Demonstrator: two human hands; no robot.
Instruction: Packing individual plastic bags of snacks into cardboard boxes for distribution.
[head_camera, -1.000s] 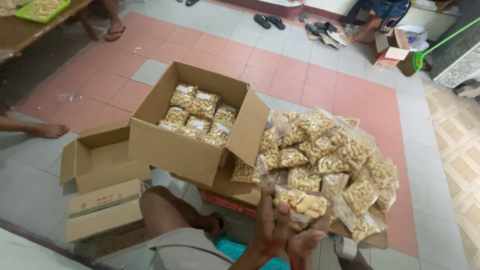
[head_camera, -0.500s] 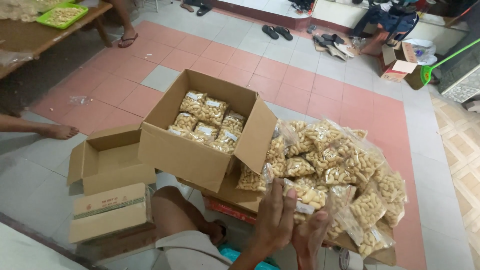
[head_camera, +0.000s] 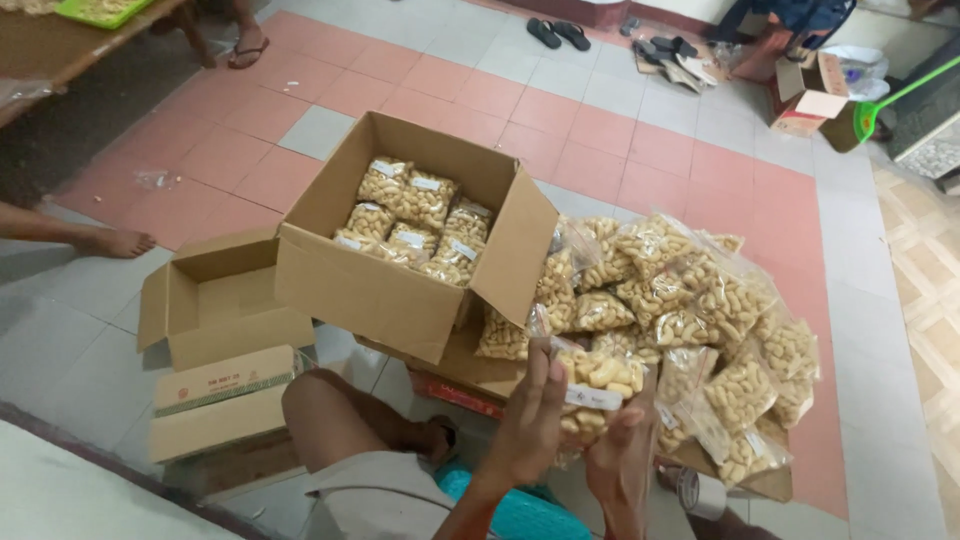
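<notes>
Holding one clear snack packet (head_camera: 597, 385) between both hands, low in the head view, just in front of the heap of packets (head_camera: 690, 310). Left hand (head_camera: 530, 420) closing loosely round the packet's left edge, fingers extended upward and lying flat against the plastic, thumb hidden. Right hand (head_camera: 622, 462) cupping the packet from below and right, fingers partly curled, pressing on the lower edge. Resting beside the open cardboard box (head_camera: 400, 290), itself already containing rows of packed bags (head_camera: 415, 215). Lying further left, a smaller empty box (head_camera: 215, 300). Showing near the lower right, a tape roll (head_camera: 700, 493)
</notes>
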